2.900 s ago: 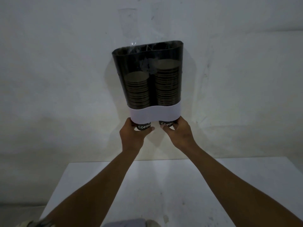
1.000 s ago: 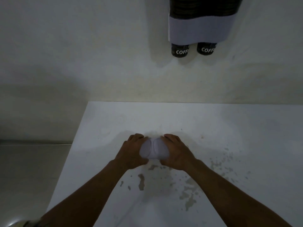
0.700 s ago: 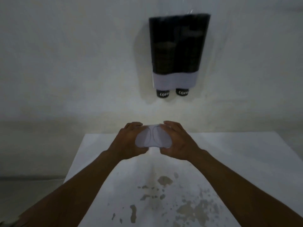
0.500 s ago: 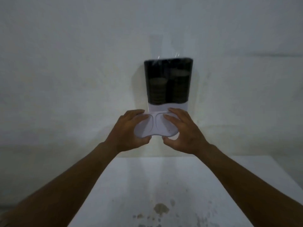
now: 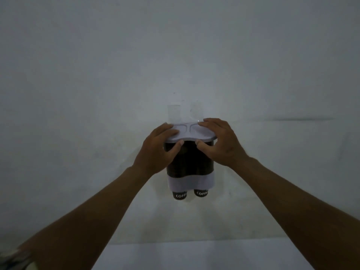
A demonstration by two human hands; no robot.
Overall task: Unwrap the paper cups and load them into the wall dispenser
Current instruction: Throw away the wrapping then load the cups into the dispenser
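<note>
Upright wall dispenser (image 5: pixel 190 162), cups (image 5: pixel 201 192) downward.

Dark wall dispenser (image 5: pixel 190 162) full; white lid (image 5: pixel 191 132) on; two cups (image 5: pixel 179 195) protruding below.

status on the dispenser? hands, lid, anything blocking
Left hand and right hand both gripping the lid atop the dispenser. Two cups poking out below. Nothing in the way.
</note>
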